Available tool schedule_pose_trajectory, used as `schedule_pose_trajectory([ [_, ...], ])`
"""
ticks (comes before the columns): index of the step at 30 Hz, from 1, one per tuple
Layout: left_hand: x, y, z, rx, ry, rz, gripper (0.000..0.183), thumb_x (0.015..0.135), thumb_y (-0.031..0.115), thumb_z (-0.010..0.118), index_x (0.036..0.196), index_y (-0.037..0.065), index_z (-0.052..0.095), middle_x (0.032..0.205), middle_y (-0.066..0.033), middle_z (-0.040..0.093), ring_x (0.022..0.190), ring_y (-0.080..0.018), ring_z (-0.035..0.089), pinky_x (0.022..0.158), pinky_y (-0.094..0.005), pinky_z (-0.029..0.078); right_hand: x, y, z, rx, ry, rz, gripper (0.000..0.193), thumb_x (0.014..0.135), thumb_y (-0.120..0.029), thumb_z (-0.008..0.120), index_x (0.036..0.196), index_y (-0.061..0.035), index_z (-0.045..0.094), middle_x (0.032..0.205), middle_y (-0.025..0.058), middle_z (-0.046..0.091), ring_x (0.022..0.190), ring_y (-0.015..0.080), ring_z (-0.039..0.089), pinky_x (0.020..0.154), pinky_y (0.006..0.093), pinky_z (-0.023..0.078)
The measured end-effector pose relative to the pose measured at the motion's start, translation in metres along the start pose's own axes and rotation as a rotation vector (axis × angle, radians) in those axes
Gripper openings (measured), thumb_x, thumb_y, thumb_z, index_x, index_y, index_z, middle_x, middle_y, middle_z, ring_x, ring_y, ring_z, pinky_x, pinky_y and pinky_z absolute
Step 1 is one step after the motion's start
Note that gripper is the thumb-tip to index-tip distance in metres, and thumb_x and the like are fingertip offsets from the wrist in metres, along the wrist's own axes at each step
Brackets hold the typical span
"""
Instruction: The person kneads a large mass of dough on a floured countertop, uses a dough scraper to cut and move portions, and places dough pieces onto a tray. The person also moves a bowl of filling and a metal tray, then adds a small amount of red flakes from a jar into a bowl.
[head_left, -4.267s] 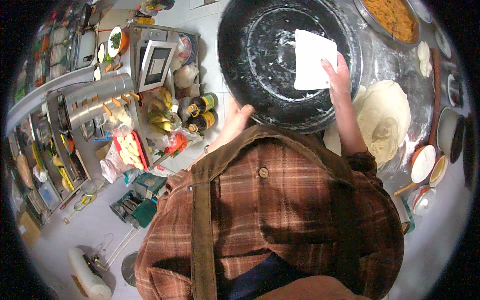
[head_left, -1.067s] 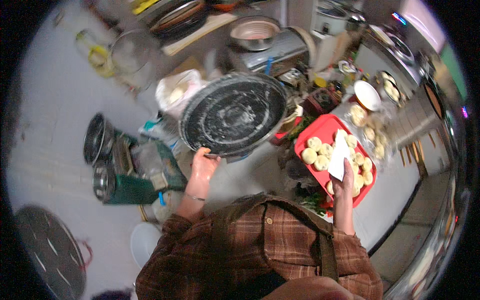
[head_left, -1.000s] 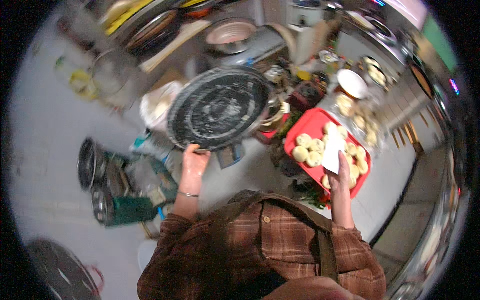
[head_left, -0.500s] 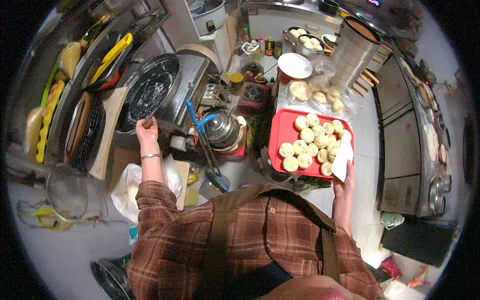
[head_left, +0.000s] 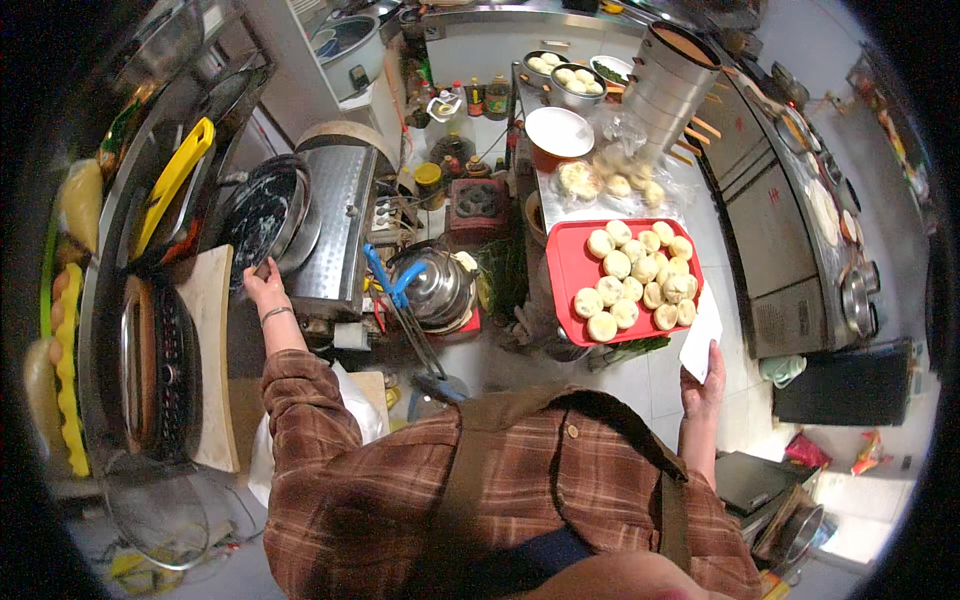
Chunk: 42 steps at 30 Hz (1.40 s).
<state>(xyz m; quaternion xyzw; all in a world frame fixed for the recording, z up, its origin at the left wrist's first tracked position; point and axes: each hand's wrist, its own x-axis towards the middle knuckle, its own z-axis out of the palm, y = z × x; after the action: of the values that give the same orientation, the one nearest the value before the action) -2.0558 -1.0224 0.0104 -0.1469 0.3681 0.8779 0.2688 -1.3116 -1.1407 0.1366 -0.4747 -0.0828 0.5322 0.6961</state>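
Basin (head_left: 262, 215) (black, floury) has gone from upper mid-frame to left of frame, tilted beside metal box (head_left: 338, 205). L hand (head_left: 266, 287) pinches its near rim; R hand (head_left: 704, 386), right of frame, clasps white sheet (head_left: 702, 332) nr red tray (head_left: 568, 270), so sheet's off basin, one-handed hold.

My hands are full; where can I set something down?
The silver rectangular metal box looks bare on top, right of the round black basin. White tiled floor lies open between the red rectangular tray, crowded with round pale buns, and boxy gray cabinets.
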Motion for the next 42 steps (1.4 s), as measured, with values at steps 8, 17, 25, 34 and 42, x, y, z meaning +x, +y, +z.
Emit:
schedule_pose_trajectory([
  [8,0.030,-0.007,-0.021,0.137,0.060,0.101,0.028,0.085,0.018,0.045,0.090,-0.009,0.047,0.073,-0.0129,0.050,0.064,-0.0234,0.048,0.057,-0.0357,0.048,-0.012,-0.005,-0.001,-0.018,0.119,-0.144,0.033,0.081,-0.018,0.057,0.108,-0.0024,0.049,0.102,0.0075,0.058,0.089,0.0177,0.057,0.076,0.0332,0.049],
  [17,0.048,-0.001,-0.039,0.388,0.027,0.321,0.045,0.084,0.032,0.052,0.115,0.000,0.042,0.098,-0.0142,0.053,0.076,-0.0254,0.054,0.058,-0.0382,0.048,-0.015,-0.011,-0.010,-0.033,0.196,-0.226,0.022,0.080,-0.017,0.061,0.098,-0.0072,0.053,0.089,0.0009,0.059,0.073,0.0102,0.058,0.060,0.0211,0.048],
  [25,-0.011,-0.008,-0.027,0.233,0.235,0.326,0.052,0.083,0.033,0.049,0.122,0.002,0.034,0.121,-0.0179,0.040,0.102,-0.0338,0.049,0.070,-0.0478,0.051,-0.009,-0.021,-0.024,-0.122,0.242,-0.232,0.020,0.078,-0.020,0.063,0.095,-0.0130,0.054,0.085,-0.0027,0.057,0.071,0.0078,0.055,0.051,0.0205,0.045],
  [34,-0.205,-0.117,-0.022,0.404,-0.473,-0.090,0.033,0.085,0.027,0.040,0.101,-0.001,0.049,0.100,-0.0141,0.053,0.091,-0.0249,0.054,0.068,-0.0357,0.049,0.019,-0.077,-0.071,-0.025,0.149,-0.239,0.018,0.079,-0.018,0.061,0.095,-0.0143,0.052,0.083,-0.0044,0.054,0.065,0.0080,0.054,0.050,0.0231,0.044],
  [42,-0.663,-0.346,-0.032,0.902,-1.433,-1.083,0.039,0.088,0.028,0.043,0.117,0.002,0.042,0.113,-0.0130,0.051,0.096,-0.0215,0.055,0.078,-0.0327,0.047,0.056,-0.174,-0.186,0.065,0.074,-0.271,0.016,0.081,-0.015,0.058,0.082,-0.0150,0.042,0.074,-0.0034,0.044,0.060,0.0062,0.045,0.051,0.0227,0.041],
])
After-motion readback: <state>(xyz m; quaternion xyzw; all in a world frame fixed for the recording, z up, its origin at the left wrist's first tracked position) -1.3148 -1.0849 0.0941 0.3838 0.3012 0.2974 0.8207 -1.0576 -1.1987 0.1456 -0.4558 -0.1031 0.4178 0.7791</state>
